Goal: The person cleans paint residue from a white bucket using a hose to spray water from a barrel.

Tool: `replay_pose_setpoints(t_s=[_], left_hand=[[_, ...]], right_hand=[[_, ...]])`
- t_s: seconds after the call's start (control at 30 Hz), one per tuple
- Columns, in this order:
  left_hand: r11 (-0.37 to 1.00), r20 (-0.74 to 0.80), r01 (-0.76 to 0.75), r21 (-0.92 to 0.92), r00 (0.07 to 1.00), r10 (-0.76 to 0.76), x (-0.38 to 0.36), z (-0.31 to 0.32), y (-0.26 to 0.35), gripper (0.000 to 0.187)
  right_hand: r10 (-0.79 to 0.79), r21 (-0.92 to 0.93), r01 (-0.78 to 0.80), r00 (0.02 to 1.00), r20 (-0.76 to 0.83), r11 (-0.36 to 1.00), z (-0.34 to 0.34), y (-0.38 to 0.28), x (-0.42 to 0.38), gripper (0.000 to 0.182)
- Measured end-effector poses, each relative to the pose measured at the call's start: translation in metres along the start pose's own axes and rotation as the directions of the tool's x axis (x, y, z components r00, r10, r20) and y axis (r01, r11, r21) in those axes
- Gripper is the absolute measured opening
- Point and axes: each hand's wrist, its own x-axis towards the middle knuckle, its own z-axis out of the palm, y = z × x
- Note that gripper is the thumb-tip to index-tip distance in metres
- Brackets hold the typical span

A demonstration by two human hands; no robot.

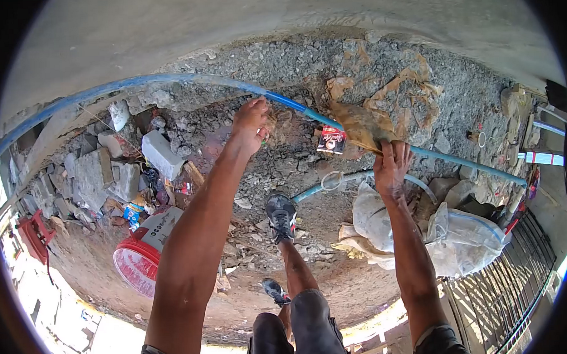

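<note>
A long blue pipe (pixel 167 78) runs in an arc across the rubble from far left to right. My left hand (pixel 251 122) is closed around it near the middle. My right hand (pixel 392 167) grips the same pipe further right, just below a crumpled brown paper sack (pixel 369 115). A small red packet (pixel 331 140) lies against the pipe between my hands. My shoe (pixel 280 216) rests on the gravel below.
Broken concrete blocks (pixel 161 153) lie at the left. A red and white bucket (pixel 145 253) lies on its side. White sacks (pixel 454 236) sit at the right beside a black metal grate (pixel 518 275). A second blue pipe (pixel 333 183) curves across the ground.
</note>
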Motion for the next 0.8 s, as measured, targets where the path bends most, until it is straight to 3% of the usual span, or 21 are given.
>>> replay_pose_setpoints(t_s=[0.03, 0.07, 0.1, 0.13, 0.17, 0.2, 0.23, 0.27, 0.37, 0.4, 0.43, 0.47, 0.5, 0.57, 0.6, 0.63, 0.67, 0.7, 0.73, 0.77, 0.8], left_hand=[[1.0, -0.012, -0.012, -0.007, 1.0, 0.012, -0.012, -0.008, -0.008, 0.037], [0.999, 0.038, -0.043, -0.023, 0.998, 0.044, -0.026, -0.017, -0.022, 0.037], [0.996, 0.081, -0.077, -0.041, 0.993, 0.08, -0.045, -0.026, -0.033, 0.037], [0.999, 0.044, -0.018, -0.045, 0.999, 0.02, -0.07, -0.029, -0.046, 0.036], [0.994, 0.067, -0.001, -0.107, 0.998, 0.008, -0.1, -0.037, -0.062, 0.035], [0.99, 0.07, -0.027, -0.141, 0.997, 0.037, -0.128, -0.047, -0.091, 0.035], [0.977, 0.094, -0.002, -0.214, 0.995, 0.022, -0.147, -0.057, -0.126, 0.034], [0.975, 0.13, -0.001, -0.224, 0.991, 0.03, -0.17, -0.067, -0.158, 0.033], [0.924, 0.147, 0.057, -0.378, 0.989, -0.001, -0.233, -0.105, -0.263, 0.034], [0.933, 0.091, 0.089, -0.349, 0.994, -0.06, -0.264, -0.12, -0.269, 0.034], [0.938, 0.038, 0.128, -0.323, 0.992, -0.123, -0.297, -0.14, -0.277, 0.033], [0.908, 0.035, 0.134, -0.397, 0.991, -0.131, -0.313, -0.162, -0.306, 0.033], [0.872, 0.037, 0.143, -0.468, 0.989, -0.142, -0.326, -0.186, -0.34, 0.034], [0.866, -0.015, 0.106, -0.488, 0.991, -0.13, -0.361, -0.244, -0.378, 0.029], [0.831, -0.178, -0.486, -0.271, 0.874, 0.452, -0.373, -0.273, -0.416, 0.029], [0.79, -0.247, -0.532, -0.306, 0.845, 0.474, -0.391, -0.303, -0.431, 0.028], [0.744, -0.314, -0.579, -0.332, 0.812, 0.492, -0.409, -0.333, -0.445, 0.028], [0.741, -0.198, -0.114, -0.662, 0.98, -0.027, -0.439, -0.364, -0.447, 0.027], [0.667, -0.226, -0.224, -0.711, 0.97, 0.085, -0.461, -0.397, -0.464, 0.028], [0.582, -0.257, -0.325, -0.745, 0.946, 0.198, -0.482, -0.431, -0.488, 0.029], [0.524, -0.264, -0.25, -0.814, 0.963, 0.051, -0.506, -0.468, -0.507, 0.028]], right_hand=[[0.057, -0.042, -0.056, 0.998, 0.022, 0.998, 0.008, 0.002, -0.008, 0.05], [0.1, -0.201, -0.067, 0.982, 0.157, 0.977, 0.016, 0.004, -0.014, 0.055], [0.078, -0.181, -0.05, 0.986, 0.149, 0.982, 0.018, 0.007, -0.018, 0.055], [0.143, -0.213, -0.084, 0.95, 0.279, 0.973, 0.017, 0.005, -0.027, 0.063], [0.187, -0.228, -0.099, 0.895, 0.406, 0.969, 0.02, -0.003, -0.033, 0.072], [0.335, -0.303, -0.183, 0.736, 0.589, 0.935, 0.008, -0.016, -0.028, 0.091], [0.388, -0.301, -0.25, 0.68, 0.622, 0.92, -0.003, -0.032, -0.026, 0.1], [0.337, -0.27, -0.215, 0.743, 0.579, 0.939, -0.006, -0.036, -0.036, 0.095], [0.257, -0.225, -0.153, 0.776, 0.575, 0.962, -0.037, -0.077, -0.047, 0.059], [0.027, 0.097, -0.088, 0.861, 0.509, 0.991, -0.034, -0.061, -0.06, 0.046], [0.055, 0.074, -0.106, 0.86, 0.508, 0.992, -0.05, -0.09, -0.06, 0.024], [-0.044, 0.124, -0.009, 0.904, 0.425, 0.992, -0.054, -0.106, -0.069, 0.013], [-0.083, 0.132, 0.031, 0.908, 0.41, 0.991, -0.065, -0.128, -0.075, 0.013], [0.068, -0.006, -0.082, 0.779, 0.623, 0.997, -0.088, -0.183, -0.089, 0.014], [-0.088, 0.124, 0.025, 0.836, 0.542, 0.992, -0.1, -0.213, -0.104, 0.014], [-0.238, 0.241, 0.143, 0.869, 0.433, 0.96, -0.11, -0.246, -0.119, 0.015], [-0.204, 0.327, 0.038, 0.847, 0.49, 0.944, -0.109, -0.277, -0.138, 0.017], [-0.176, 0.401, -0.072, 0.819, 0.547, 0.913, -0.105, -0.304, -0.158, 0.019], [-0.043, 0.46, -0.391, 0.723, 0.689, 0.798, -0.099, -0.34, -0.18, 0.025], [0.028, 0.446, -0.671, 0.571, 0.821, 0.592, -0.096, -0.386, -0.2, 0.032], [0.062, 0.344, -0.782, 0.436, 0.898, 0.52, -0.11, -0.444, -0.212, 0.047]])
